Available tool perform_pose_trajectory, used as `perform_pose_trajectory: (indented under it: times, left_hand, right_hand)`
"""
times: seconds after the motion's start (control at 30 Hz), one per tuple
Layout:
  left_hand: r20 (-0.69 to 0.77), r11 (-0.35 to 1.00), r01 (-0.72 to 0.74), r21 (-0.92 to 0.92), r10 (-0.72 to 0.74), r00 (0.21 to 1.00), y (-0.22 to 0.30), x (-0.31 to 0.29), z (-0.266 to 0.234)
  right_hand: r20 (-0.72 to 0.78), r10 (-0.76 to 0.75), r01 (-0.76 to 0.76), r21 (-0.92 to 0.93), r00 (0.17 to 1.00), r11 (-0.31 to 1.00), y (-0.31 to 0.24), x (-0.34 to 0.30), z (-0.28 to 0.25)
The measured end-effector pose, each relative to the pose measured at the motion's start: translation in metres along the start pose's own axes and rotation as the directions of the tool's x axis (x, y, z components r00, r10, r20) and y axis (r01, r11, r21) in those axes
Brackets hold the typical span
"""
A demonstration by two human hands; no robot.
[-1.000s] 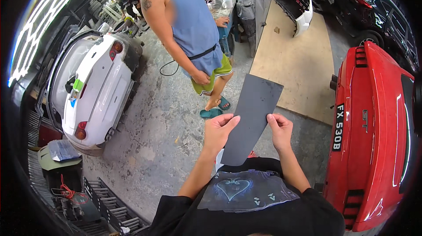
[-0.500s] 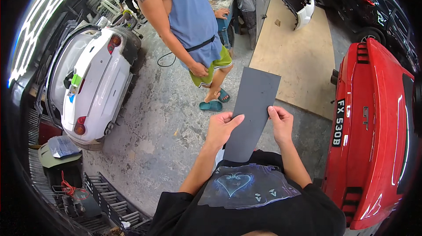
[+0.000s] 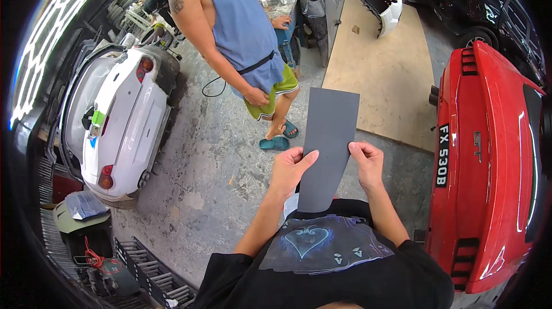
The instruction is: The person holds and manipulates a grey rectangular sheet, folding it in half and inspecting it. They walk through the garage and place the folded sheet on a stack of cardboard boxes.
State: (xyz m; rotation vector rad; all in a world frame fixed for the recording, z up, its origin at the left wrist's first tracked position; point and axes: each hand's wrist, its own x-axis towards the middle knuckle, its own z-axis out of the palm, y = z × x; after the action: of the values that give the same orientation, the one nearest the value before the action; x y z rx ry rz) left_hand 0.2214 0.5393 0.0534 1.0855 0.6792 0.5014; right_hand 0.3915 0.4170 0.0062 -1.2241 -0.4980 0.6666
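Observation:
A long, matte dark grey sheet, by its look sandpaper [image 3: 329, 136], is held up in front of my chest, its near end close to my black shirt. At its left edge my left hand [image 3: 288, 172] pinches it, thumb lying on the face and fingers behind. My right hand [image 3: 368, 164] grips the right edge between thumb and curled fingers. The fingertips behind the sheet are hidden. A small whitish thing [image 3: 291, 204] shows beside the sheet's lower left edge, too covered to name.
A person in a blue sleeveless top [image 3: 244, 27] stands ahead. To the left is a partly stripped white car [image 3: 123, 119], to the right a red car [image 3: 480, 182]. A wooden board [image 3: 385, 79] bears a white-edged bumper part [image 3: 391, 16]. A black ladder-like rack [image 3: 152, 271] lies lower left.
The sheet has turned slightly and stands a little straighter, still between both hands. The surroundings have shifted a little in the view.

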Motion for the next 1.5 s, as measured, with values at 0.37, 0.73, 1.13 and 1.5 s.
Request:
perform_pose_trajectory:
  times: [0.37, 0.73, 1.13, 1.5]
  left_hand:
    - [-0.004, 0.999, -0.018, -0.044, 0.018, 1.0, 0.001, -0.005, 0.009]
    - [-0.056, 0.997, -0.068, 0.042, 0.071, 0.996, -0.002, -0.014, 0.005]
    - [-0.048, 0.998, -0.015, 0.057, 0.018, 0.999, -0.007, -0.016, -0.001]
    - [-0.101, 0.998, -0.042, -0.046, 0.037, 0.994, -0.008, -0.017, -0.001]
  right_hand:
    - [-0.06, -0.016, 0.016, -0.014, 0.998, 1.0, 0.005, -0.001, 0.002]
    - [0.014, 0.053, -0.052, -0.033, 0.999, 0.998, 0.01, -0.004, 0.002]
    - [-0.055, 0.026, -0.028, -0.027, 0.998, 0.999, 0.007, -0.007, 0.012]
    - [0.127, 0.066, -0.054, -0.098, 0.99, 0.994, 0.004, 0.001, 0.008]
